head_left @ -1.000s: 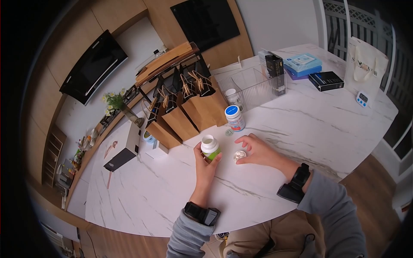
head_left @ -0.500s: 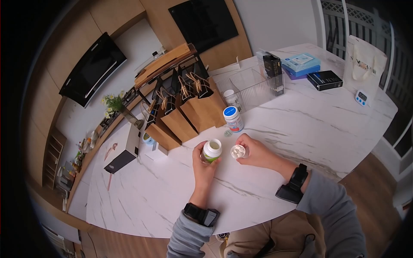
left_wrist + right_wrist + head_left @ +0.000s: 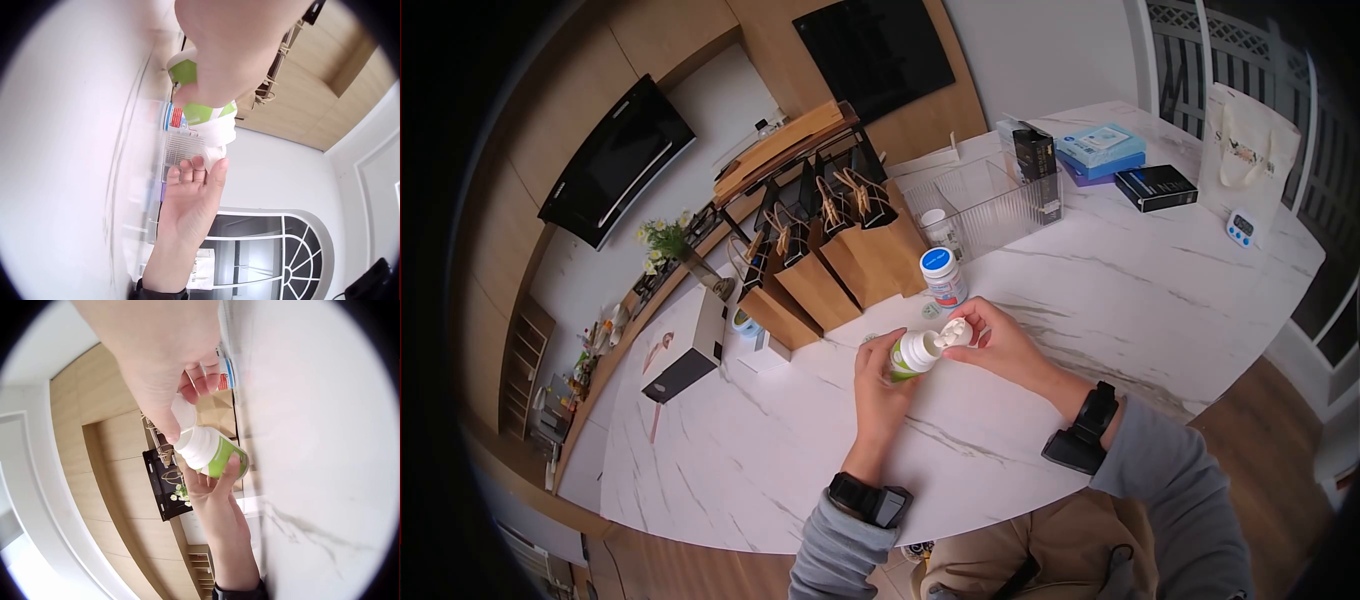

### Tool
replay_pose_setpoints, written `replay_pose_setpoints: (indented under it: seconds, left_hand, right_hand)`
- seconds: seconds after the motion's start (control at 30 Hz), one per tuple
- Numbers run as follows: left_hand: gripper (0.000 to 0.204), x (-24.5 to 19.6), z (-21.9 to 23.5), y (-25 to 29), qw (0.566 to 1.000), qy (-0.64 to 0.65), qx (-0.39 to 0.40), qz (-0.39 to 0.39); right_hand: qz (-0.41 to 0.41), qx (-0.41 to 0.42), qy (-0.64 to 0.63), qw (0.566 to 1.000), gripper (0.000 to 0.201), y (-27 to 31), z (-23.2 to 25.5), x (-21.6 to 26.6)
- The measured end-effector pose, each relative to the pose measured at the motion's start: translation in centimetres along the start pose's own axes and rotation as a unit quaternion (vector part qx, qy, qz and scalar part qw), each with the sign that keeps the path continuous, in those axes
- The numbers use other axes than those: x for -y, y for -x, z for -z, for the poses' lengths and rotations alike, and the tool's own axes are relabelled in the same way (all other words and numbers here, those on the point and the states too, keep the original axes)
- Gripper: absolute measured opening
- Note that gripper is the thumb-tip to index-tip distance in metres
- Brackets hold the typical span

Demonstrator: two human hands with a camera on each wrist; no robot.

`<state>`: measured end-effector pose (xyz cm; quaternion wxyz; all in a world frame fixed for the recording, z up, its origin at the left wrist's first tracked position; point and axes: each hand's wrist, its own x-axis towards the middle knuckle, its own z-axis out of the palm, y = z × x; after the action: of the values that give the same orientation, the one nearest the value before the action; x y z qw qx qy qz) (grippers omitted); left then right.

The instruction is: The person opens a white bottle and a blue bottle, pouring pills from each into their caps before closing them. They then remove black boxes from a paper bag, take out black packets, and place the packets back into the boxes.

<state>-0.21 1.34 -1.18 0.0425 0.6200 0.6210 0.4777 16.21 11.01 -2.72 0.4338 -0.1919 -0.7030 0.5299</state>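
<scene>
A white pill bottle [image 3: 915, 353] with a green label is gripped in my left hand [image 3: 882, 398], its open mouth tipped toward the right. Between thumb and fingers my right hand [image 3: 1008, 348] pinches a white cap [image 3: 961, 328] holding several white tablets [image 3: 950, 335]. The cap tilts against the bottle's mouth, tablets facing the opening. From the right wrist view, the cap [image 3: 184, 411] overlaps the bottle's rim [image 3: 187, 442]. Both hands are raised over the marble-patterned table [image 3: 1000, 450].
Just beyond the hands stands a white bottle with a blue lid [image 3: 945, 280]. Brown paper bags [image 3: 840, 268] line the table's far side, beside a clear divided bin [image 3: 1010, 215]. Farther right are blue boxes [image 3: 1103, 150], a black box [image 3: 1157, 188] and a small timer [image 3: 1240, 228].
My right hand has picked up the tablet-filled cap from the table and brought it left to the bottle. My left hand has tipped the bottle from upright toward the cap.
</scene>
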Motion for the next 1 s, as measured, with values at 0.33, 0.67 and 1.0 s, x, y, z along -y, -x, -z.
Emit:
replay_pose_setpoints:
  seconds: [0.33,0.67,1.0]
  left_hand:
    - [0.058,0.2,0.0,0.1,1.0,-0.002,0.009,-0.007]
    - [0.061,-0.2,0.1,0.1,0.999,-0.004,0.036,0.017]
    - [0.063,0.0,0.1,0.1,0.999,0.0,0.036,0.005]
  right_hand:
    - [0.028,0.009,0.023,0.999,0.044,0.1,0.1,0.6]
    - [0.007,0.043,0.025,0.999,0.047,0.2,0.3,1.6]
    - [0.035,0.0,0.008,0.999,0.044,0.0,0.1,1.0]
